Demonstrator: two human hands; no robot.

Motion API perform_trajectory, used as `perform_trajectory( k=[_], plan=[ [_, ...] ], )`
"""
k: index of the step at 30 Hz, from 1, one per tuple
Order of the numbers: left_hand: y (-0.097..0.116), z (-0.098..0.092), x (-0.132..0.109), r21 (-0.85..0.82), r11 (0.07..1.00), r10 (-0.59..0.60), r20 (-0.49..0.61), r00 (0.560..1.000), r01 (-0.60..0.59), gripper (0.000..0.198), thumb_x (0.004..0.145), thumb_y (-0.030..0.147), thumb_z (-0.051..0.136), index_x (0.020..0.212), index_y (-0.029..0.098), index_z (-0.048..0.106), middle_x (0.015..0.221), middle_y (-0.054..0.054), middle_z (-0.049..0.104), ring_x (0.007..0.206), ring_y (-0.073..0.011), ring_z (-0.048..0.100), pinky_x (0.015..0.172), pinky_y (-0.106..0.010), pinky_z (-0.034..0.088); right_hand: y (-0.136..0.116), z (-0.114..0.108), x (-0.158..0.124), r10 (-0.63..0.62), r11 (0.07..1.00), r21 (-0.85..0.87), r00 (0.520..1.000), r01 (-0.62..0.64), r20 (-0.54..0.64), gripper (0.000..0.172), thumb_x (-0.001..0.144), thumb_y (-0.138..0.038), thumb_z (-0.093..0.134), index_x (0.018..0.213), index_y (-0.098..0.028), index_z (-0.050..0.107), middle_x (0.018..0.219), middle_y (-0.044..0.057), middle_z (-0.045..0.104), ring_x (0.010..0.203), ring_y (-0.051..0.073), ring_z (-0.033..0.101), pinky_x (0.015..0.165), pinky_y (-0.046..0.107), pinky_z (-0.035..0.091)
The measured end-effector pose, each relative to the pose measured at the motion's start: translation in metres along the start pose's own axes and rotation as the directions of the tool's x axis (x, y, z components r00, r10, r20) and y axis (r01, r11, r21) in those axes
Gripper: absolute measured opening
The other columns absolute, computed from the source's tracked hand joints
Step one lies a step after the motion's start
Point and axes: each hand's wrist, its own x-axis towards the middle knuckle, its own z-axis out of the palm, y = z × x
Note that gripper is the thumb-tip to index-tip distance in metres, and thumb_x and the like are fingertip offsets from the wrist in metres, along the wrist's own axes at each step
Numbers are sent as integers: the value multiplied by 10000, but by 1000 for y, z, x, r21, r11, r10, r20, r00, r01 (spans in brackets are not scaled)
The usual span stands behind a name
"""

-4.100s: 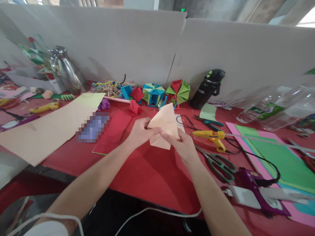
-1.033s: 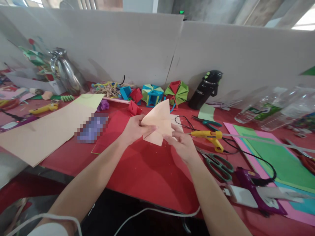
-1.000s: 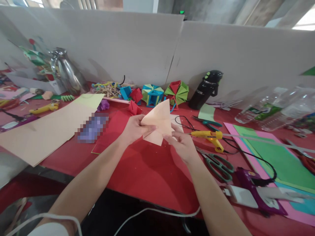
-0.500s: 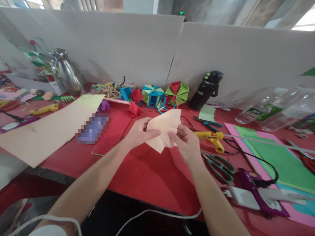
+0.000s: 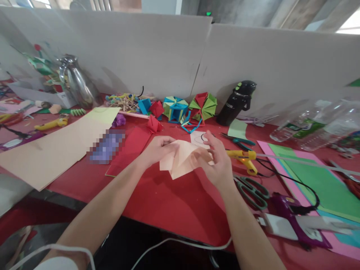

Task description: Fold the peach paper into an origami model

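A creased piece of cream paper [image 5: 180,159] is held up over the red table, its folds partly spread. My left hand [image 5: 154,151] pinches its left edge between thumb and fingers. On the other side, my right hand [image 5: 215,161] has thumb and fingers round the paper's right part, the forefinger raised; its fingertips are slightly blurred. Behind the paper, a pale sheet [image 5: 198,138] with a dark curved line lies on the table.
To the right are a yellow glue gun [image 5: 243,160], green-handled scissors [image 5: 251,191], coloured sheets [image 5: 317,183] and a black bottle [image 5: 236,103]. Folded paper models [image 5: 176,108] stand behind. Long beige sheets [image 5: 56,153] and a metal jug [image 5: 78,84] are at the left.
The cream paper has been turned and lowered, with its folds showing differently. My right forefinger has lifted, and the pale sheet behind has come into view.
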Motion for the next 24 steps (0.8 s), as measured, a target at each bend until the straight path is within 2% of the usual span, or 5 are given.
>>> perform_trajectory(
  k=[3,6,11,16,24],
  plan=[
    [-1,1,-1,26,1000,-17,79,997,15,243,761,382,695,810,145,676,778,-15,660,691,-110,577,636,-222,414,1,1,-2,-144,976,-152,985,158,99,417,808,-133,611,1194,-283,654,1239,72,622,1164,246,570,986,436,473],
    [-2,3,-2,-6,1000,-28,165,986,30,245,776,385,683,851,152,681,818,-22,667,735,-119,585,680,-233,425,3,4,-5,-139,977,-139,980,159,145,393,813,-45,508,1065,-260,720,1111,56,690,1053,208,637,922,382,512],
    [-4,7,-3,-6,997,-70,193,979,72,293,783,418,675,904,151,688,845,-39,674,756,-130,594,703,-250,435,2,6,-6,-100,987,-111,987,115,130,443,752,9,488,1041,-223,730,1051,66,695,968,199,659,829,346,532],
    [-7,9,-1,-12,995,-93,230,969,99,290,791,417,651,873,141,690,842,-49,669,781,-145,594,729,-267,436,-1,7,-5,-92,983,-137,972,123,217,375,781,-28,503,1027,-198,730,915,69,676,840,201,644,704,330,527],
    [-10,8,-2,113,991,-104,260,960,76,325,815,471,619,799,151,675,736,8,586,689,-108,497,659,-239,362,-4,6,-7,-179,934,-256,948,248,265,267,791,-57,552,965,-177,715,903,89,659,853,231,608,732,356,505]
  ],
)
